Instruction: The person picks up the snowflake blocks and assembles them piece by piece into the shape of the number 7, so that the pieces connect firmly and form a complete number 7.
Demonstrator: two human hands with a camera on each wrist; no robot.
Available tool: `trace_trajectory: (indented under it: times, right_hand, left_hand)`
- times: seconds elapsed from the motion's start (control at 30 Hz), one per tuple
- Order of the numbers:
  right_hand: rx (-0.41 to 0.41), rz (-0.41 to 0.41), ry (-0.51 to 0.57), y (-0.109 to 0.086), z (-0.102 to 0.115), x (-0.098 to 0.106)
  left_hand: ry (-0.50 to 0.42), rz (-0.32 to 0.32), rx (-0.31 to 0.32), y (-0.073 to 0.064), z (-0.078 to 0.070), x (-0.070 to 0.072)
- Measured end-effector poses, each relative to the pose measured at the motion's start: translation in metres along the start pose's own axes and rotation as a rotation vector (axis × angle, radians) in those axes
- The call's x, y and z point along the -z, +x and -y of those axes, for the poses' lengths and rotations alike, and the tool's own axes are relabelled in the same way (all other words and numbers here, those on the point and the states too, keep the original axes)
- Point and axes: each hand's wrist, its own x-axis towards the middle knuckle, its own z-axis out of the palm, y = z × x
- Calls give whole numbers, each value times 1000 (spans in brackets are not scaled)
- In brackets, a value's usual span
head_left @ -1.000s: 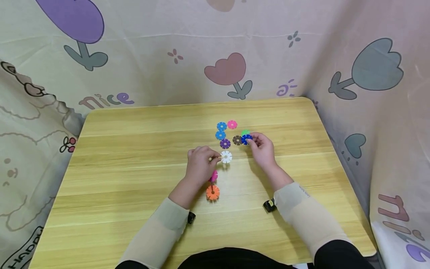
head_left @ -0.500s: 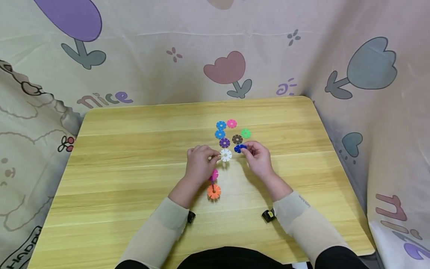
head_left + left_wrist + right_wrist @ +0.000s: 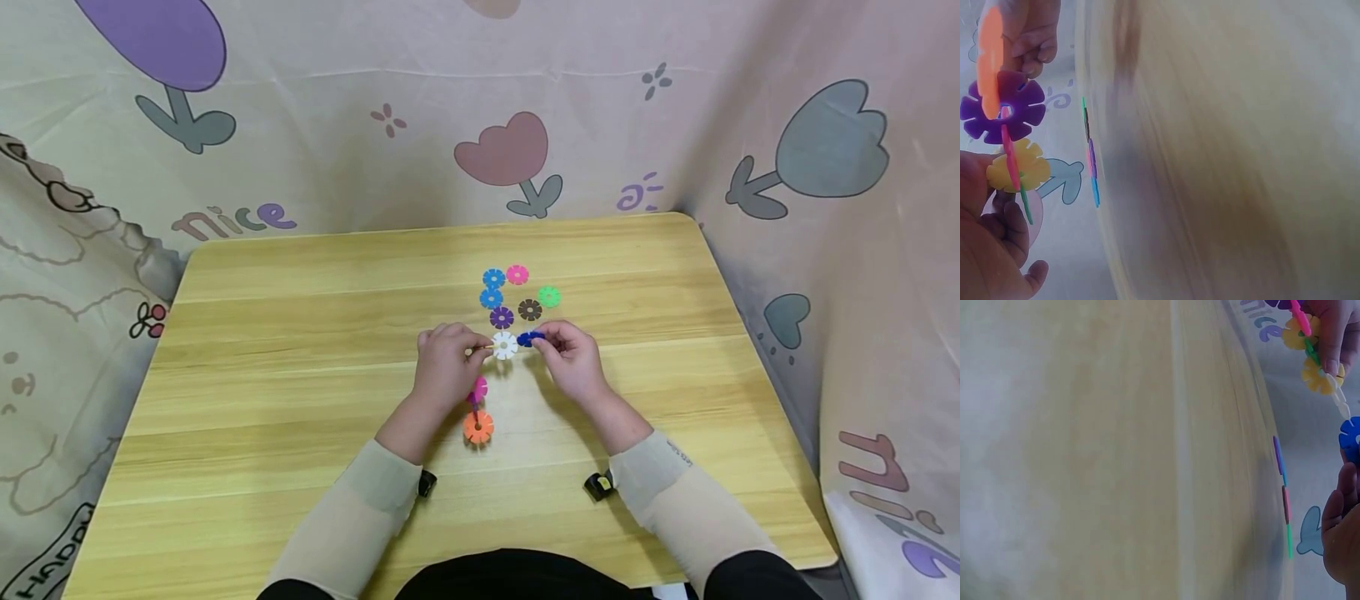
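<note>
Head view: beyond the hands, on the wooden table (image 3: 300, 417), lie two light-blue discs (image 3: 491, 298), pink disc (image 3: 517, 275), green disc (image 3: 550, 296), purple disc (image 3: 495, 317), brown disc (image 3: 523, 310), the last two nearest. Left hand (image 3: 447, 367) partly hides the raised disc chain (image 3: 1011, 156), pinching its yellow disc (image 3: 1313, 378). Chain's long axis: forward, slightly rightward, orange disc (image 3: 478, 436) to white disc (image 3: 512, 346). Right hand (image 3: 573, 360) pinches dark-blue disc (image 3: 528, 339), nearly edge-on, just beside white; contact unclear.
</note>
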Motion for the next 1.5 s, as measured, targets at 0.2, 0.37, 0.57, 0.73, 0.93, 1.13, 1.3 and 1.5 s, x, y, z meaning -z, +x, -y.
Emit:
trace_trajectory:
  times: [0.2,0.37,0.57,0.73,0.93,1.13,1.3,1.5]
  right_hand:
    - [13,37,-5,-1,0,-1]
    - [19,45,-14,-3,1,-2]
    - [-1,44,3,-4,2,-2]
    - [-4,32,7,-5,5,-2]
    - [26,13,3,-4,14,-4]
    - [56,7,35,-3,17,-3]
    - [54,21,43,-3,22,-2]
    - [42,31,32,-7,26,-3]
  left_hand:
    - [-5,-2,-3,-1,0,0]
    - [-18,-11,-12,-1,0,0]
    - [-45,-15,-11,-2,-1,2]
    - [-70,-13,-11,-1,-1,5]
    - [-123,-47,-39,1,-3,12]
    - [-171,-62,-81,1,-2,13]
    - [-213,-68,-101,-1,-4,13]
    - [-237,-58,-92,-5,-6,13]
